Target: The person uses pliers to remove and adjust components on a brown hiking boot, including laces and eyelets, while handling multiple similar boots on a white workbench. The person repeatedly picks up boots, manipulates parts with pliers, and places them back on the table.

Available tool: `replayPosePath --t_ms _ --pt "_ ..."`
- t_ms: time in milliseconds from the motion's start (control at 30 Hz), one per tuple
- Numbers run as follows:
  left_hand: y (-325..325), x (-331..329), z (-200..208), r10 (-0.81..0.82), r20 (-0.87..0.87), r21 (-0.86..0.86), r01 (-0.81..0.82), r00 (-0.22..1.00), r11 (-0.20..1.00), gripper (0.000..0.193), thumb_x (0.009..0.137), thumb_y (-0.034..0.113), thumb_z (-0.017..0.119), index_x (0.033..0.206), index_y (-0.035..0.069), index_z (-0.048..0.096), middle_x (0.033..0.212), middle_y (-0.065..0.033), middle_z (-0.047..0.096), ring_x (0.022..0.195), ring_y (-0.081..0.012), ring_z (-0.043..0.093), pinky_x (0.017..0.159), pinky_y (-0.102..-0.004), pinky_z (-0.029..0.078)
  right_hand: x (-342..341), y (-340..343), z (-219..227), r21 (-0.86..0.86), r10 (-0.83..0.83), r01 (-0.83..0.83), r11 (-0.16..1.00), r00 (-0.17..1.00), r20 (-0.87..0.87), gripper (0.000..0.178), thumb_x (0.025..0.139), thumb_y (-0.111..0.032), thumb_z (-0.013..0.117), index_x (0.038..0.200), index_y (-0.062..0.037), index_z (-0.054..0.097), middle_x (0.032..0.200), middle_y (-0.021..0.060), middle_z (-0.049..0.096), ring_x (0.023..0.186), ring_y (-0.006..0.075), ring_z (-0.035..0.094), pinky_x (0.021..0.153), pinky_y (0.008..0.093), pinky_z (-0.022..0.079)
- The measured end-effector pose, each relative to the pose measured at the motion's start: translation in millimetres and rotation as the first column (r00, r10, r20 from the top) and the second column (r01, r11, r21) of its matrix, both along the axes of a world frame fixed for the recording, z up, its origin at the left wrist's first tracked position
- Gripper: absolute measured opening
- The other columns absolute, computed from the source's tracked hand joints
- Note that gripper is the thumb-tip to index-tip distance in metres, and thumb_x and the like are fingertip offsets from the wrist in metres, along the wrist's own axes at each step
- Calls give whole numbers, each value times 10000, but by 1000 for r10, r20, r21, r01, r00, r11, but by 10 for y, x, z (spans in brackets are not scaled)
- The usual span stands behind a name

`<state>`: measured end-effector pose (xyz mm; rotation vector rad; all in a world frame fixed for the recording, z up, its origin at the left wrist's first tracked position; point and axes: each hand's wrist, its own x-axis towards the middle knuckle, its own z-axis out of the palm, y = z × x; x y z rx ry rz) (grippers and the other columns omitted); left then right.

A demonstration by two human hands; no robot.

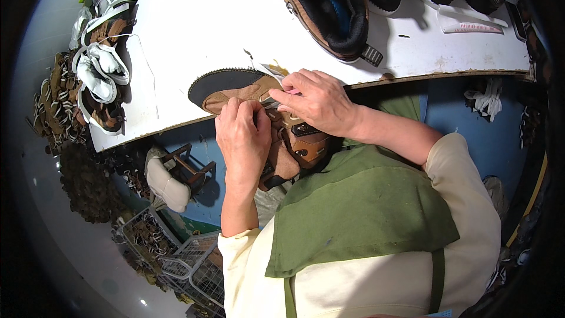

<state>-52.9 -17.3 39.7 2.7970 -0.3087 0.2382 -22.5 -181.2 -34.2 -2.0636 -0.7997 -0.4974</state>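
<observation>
A brown and black shoe upper (238, 82) lies at the front edge of the white table, its dark rounded toe to the left and its laced part hanging towards my lap. My left hand (241, 132) is closed on its near side, thumb and fingers pinched together. From the right, my right hand (321, 100) reaches over the upper, closed round a small thin tool with a pink part and a pale tip. Most of that tool is hidden by the fingers, so its kind is unclear. The fingertips of both hands are close together over the brown material.
Another brown and black shoe upper (329, 12) stands at the far side of the table (188, 17), with several more to its right near a white paper piece (471, 23). White and brown uppers (103, 70) pile up at the left. Below are a stool (170, 182) and wire baskets (194, 262).
</observation>
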Motion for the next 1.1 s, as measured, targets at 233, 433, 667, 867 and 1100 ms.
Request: replayPosePath --t_ms 233,433,667,867,1100 --pt "6 2 -5 -6 -2 -35 6 1000 999 117 726 -6 669 802 25 586 761 -104 516 735 -290 531 672 -386 403 14 10 22 12 12 -12 1000 1000 -15 357 686 -137 764 1017 -40 673 845 31 527 752 162 560 646 289 494" --pt "17 4 -21 2 -7 -28 -2 1000 1000 109 729 1 669 804 23 592 774 -106 528 752 -295 539 691 -387 406 33 -11 -2 27 16 -15 1000 999 -38 354 690 -141 763 1018 -45 672 844 31 526 744 164 562 641 289 495" --pt "12 -4 -19 16 -23 -34 -17 1000 999 114 726 -2 669 809 20 594 785 -109 538 757 -298 546 703 -386 410 37 29 -31 41 2 -2 999 1000 0 322 695 -119 749 1001 -47 677 827 28 532 739 168 568 634 290 499" --pt "15 -2 -20 5 -15 -49 -6 1000 999 121 724 -4 672 809 20 590 782 -112 536 751 -298 544 706 -383 407 45 55 -32 51 15 -18 999 999 51 272 728 -44 675 999 -57 686 805 32 538 736 170 577 628 286 506" --pt "18 -1 -25 -3 -10 -60 3 1000 998 127 721 -11 672 811 16 587 779 -112 532 747 -294 536 703 -381 402 32 72 -51 38 8 -10 999 999 42 261 733 -68 695 994 -56 685 807 32 537 737 171 577 632 289 510"
